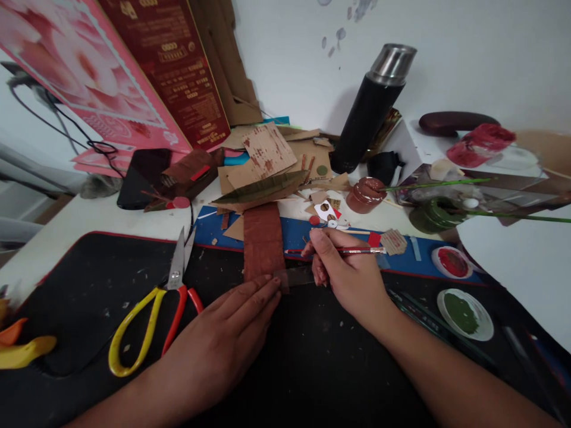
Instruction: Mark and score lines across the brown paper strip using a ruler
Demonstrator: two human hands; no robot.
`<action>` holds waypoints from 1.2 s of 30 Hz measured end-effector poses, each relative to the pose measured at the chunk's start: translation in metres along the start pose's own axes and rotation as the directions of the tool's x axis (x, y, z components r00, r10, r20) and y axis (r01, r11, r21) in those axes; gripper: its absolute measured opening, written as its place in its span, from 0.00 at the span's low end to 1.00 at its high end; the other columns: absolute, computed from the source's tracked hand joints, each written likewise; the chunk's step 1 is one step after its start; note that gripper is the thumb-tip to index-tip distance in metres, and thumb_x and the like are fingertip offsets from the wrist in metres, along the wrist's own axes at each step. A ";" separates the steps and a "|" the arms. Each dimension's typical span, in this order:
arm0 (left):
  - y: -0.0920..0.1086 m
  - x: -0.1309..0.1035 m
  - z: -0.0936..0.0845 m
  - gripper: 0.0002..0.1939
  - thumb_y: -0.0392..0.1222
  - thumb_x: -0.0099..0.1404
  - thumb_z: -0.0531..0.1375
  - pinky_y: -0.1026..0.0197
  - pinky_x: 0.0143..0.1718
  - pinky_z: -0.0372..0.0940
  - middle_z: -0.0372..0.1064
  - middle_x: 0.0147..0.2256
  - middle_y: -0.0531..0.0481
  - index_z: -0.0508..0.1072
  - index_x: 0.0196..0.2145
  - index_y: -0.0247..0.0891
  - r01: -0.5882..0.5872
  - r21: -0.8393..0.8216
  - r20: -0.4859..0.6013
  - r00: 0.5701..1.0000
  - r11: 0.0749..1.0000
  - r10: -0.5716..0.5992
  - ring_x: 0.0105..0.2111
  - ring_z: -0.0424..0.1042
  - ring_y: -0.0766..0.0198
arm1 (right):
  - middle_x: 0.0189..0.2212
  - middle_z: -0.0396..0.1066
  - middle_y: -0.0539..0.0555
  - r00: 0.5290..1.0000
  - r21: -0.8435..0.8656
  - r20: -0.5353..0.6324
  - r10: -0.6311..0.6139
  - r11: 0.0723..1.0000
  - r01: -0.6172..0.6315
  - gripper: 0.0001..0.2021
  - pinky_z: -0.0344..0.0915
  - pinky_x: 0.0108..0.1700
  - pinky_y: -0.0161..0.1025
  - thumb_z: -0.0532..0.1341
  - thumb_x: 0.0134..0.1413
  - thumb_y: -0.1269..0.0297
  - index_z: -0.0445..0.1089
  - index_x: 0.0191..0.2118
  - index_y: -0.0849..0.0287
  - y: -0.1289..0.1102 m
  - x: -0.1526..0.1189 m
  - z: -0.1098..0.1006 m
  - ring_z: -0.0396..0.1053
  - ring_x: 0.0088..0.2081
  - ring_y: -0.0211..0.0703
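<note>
A brown painted strip lies across the blue band and the black mat. My left hand rests flat with its fingers stretched out over the strip's near end. Between my two hands runs a clear, tape-like piece, its left end beside my left fingertips. In my right hand a red pencil is held, its tip pointing left towards the strip. The lower fingers of that hand are curled close to the clear piece; whether they touch it I cannot tell.
Open scissors lie left of my left hand. Cardboard scraps, a black flask and a brown paint jar stand behind. At right are a red paint lid and a green one.
</note>
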State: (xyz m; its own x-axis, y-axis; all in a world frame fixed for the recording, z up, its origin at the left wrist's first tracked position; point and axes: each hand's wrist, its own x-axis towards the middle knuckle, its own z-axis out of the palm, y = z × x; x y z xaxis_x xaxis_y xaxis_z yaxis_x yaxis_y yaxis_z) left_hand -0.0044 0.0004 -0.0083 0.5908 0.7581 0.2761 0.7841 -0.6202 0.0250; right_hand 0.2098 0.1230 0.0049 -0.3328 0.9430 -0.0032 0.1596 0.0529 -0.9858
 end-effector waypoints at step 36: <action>-0.001 -0.005 0.007 0.25 0.32 0.76 0.49 0.49 0.68 0.63 0.58 0.70 0.35 0.63 0.67 0.25 -0.018 0.045 0.036 0.999 0.999 0.017 0.68 0.63 0.50 | 0.14 0.65 0.44 1.000 0.079 0.008 0.010 0.997 -0.011 0.20 0.60 0.22 0.35 0.59 0.71 0.48 0.74 0.31 0.56 0.000 0.006 0.003 0.64 0.17 0.33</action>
State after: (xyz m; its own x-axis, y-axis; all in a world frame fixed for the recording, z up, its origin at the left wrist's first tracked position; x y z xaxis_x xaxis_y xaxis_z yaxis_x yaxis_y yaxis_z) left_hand -0.0064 -0.0013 -0.0166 0.6102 0.7544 0.2417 0.7810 -0.6241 -0.0236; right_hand 0.2046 0.1276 0.0045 -0.3386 0.9408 -0.0148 0.0891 0.0164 -0.9959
